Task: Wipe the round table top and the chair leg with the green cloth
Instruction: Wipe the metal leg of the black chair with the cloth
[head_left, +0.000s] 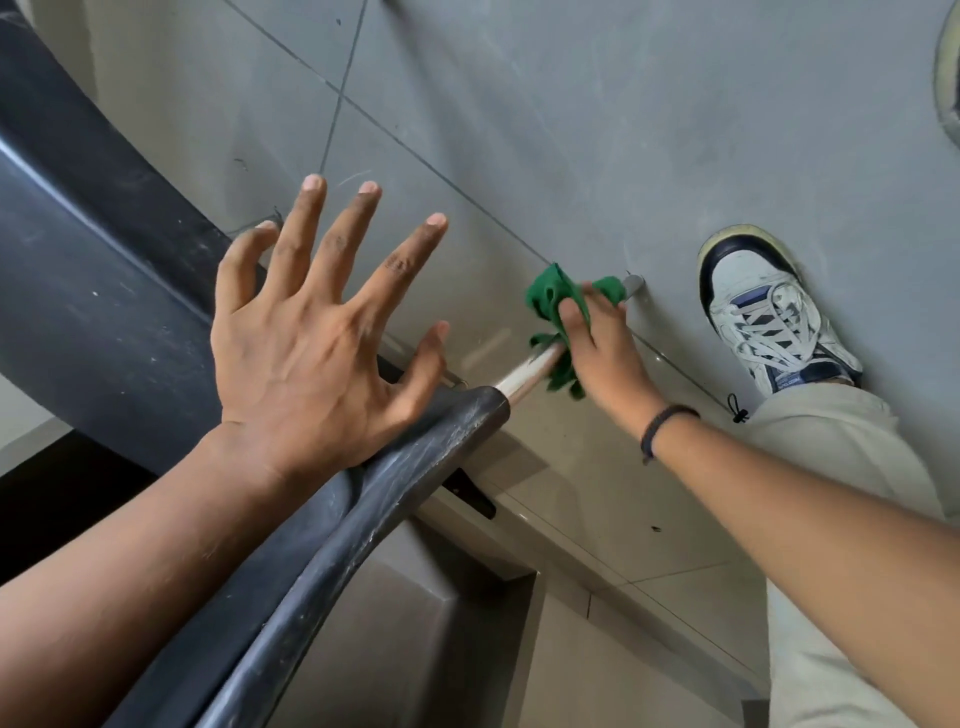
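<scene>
My right hand (602, 353) grips the green cloth (550, 299), wrapped around the lower part of a shiny metal chair leg (527, 374). The leg runs from the black chair frame (415, 467) down to its foot (634, 285) on the floor. The cloth sits just above that foot. My left hand (311, 332) hovers over the black chair with all fingers spread wide and holds nothing. The round table top is not in view.
Grey floor tiles (571, 130) fill the upper part of the view. My foot in a white and navy sneaker (763, 317) stands right of the leg's foot. The black chair seat (88, 270) fills the left side.
</scene>
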